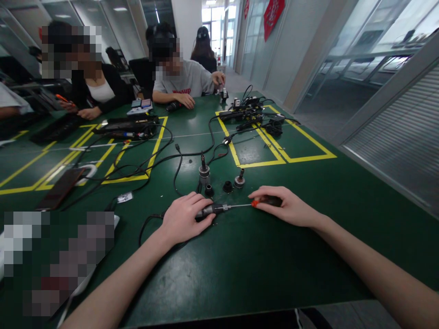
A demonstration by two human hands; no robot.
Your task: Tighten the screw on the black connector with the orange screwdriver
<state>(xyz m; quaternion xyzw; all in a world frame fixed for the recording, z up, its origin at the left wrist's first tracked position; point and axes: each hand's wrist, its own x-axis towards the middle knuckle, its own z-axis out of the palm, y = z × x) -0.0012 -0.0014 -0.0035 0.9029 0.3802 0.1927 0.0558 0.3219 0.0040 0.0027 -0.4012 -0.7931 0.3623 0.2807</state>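
- The left forearm comes in from the bottom left and angles up to the right, low over the green table (240, 265).
- The left hand (183, 221) lies palm down on the table, knuckles up, fingers curled over the near end of a dark cylindrical part (207, 210) and closed around it.
- That part lies flat on the table, pointing right; it is dark grey with a lighter metal tip, and a black cable (146, 226) leads off from under the hand to the left.
- A screwdriver (255, 203) lies in line with the part: its thin silver shaft meets the part's metal tip, and its handle is orange at the collar and black behind.
- The right hand (286, 208) rests palm down over the handle, fingers folded round it, with the fingertips at the orange collar.
- The right forearm runs from the bottom right corner up and left to that hand, also near the table top.
- Just beyond the hands stand small metal fittings (204, 172), some upright, near the part but apart from it.
- Farther back lie black cables, yellow tape lines (284, 160), and other people's hands at the far edge.
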